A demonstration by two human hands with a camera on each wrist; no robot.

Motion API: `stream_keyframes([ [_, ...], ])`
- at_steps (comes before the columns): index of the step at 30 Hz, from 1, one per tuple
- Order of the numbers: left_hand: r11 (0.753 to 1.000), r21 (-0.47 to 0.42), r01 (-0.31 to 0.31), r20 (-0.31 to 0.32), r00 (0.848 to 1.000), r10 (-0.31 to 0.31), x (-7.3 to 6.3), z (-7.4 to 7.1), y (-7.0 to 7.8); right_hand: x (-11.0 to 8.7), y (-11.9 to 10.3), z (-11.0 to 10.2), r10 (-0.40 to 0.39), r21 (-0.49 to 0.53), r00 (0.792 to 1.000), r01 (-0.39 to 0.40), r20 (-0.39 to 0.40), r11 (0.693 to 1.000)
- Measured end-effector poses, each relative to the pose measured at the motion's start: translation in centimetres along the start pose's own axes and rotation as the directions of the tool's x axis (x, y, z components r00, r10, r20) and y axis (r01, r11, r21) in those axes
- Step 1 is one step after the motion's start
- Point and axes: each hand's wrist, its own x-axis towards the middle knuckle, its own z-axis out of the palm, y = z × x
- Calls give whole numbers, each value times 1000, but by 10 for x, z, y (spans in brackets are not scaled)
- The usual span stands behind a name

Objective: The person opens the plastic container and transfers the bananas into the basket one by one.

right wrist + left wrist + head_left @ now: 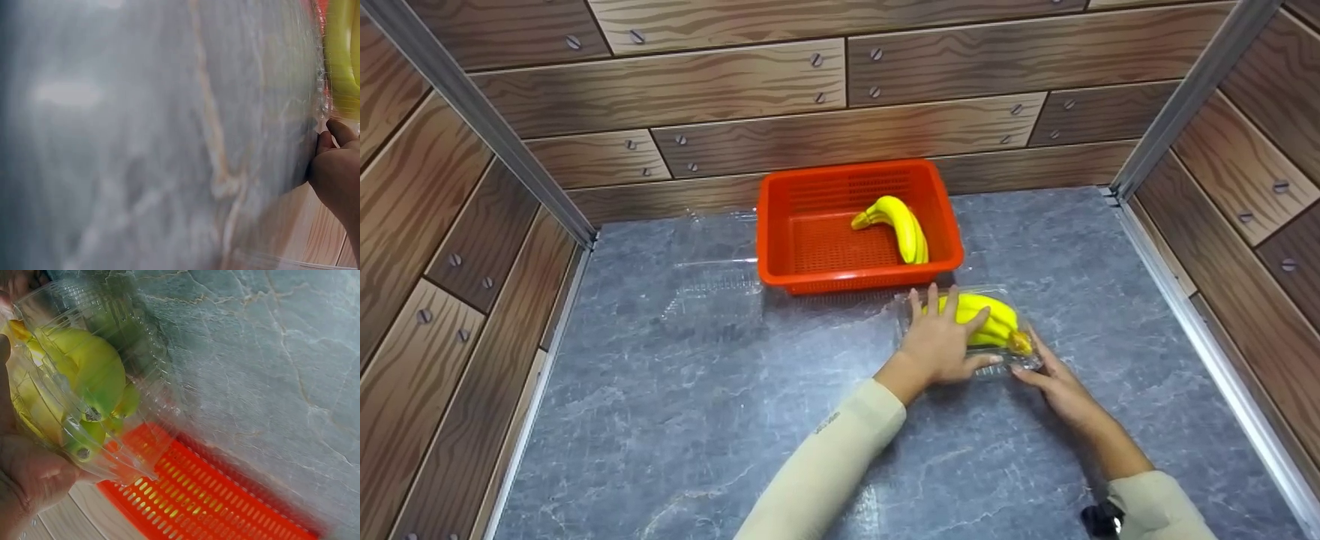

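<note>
A bunch of yellow bananas (990, 315) lies inside a clear plastic clamshell container (149, 377) on the grey marbled surface, right of centre. My left hand (936, 343) rests on top of the container's left part with fingers spread. At the right end, by the banana stems, my right hand (1063, 390) holds the container's corner between thumb and fingers. Clear plastic covers the bananas in the left wrist view. Only the right hand's edge and the container's side show in the right wrist view, which is blurred.
Behind the container stands a red plastic basket (855, 277) with another banana bunch (911, 232) inside. Left of the basket lies a second clear plastic container (716, 289), opened out. Wood-patterned walls (750, 82) enclose the back and sides, with metal rails (1207, 330) along the edges.
</note>
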Motion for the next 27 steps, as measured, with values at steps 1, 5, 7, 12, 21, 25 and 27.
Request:
stream_keyframes([
  [1, 1000, -7, 0, -2, 1000, 0, 0, 0, 0, 0, 0, 0, -2, 8, 1000, 2, 4, 1000],
  [5, 1000, -18, 6, -6, 1000, -6, 0, 1, 0, 0, -1, 1, -13, 33, 999, 12, 31, 999],
  [7, 1000, -20, 5, -9, 1000, -5, 0, 1, 0, 0, -1, 0, -19, 44, 999, 17, 42, 999],
  [12, 1000, -25, 3, -1, 1000, -3, 0, 0, 1, -2, -1, -1, -27, 56, 998, 24, 48, 998],
  [21, 998, -55, 9, 14, 1000, -8, 2, -1, 0, 0, -1, 0, -18, 15, 999, 17, 46, 1000],
  [25, 998, -59, 8, 19, 1000, -7, 3, -2, -1, 1, -1, -1, -13, -2, 999, 14, 48, 1000],
  [27, 997, -82, 7, 7, 1000, -7, 5, -4, -2, 1, -1, -3, 0, -6, 999, 0, 42, 1000],
])
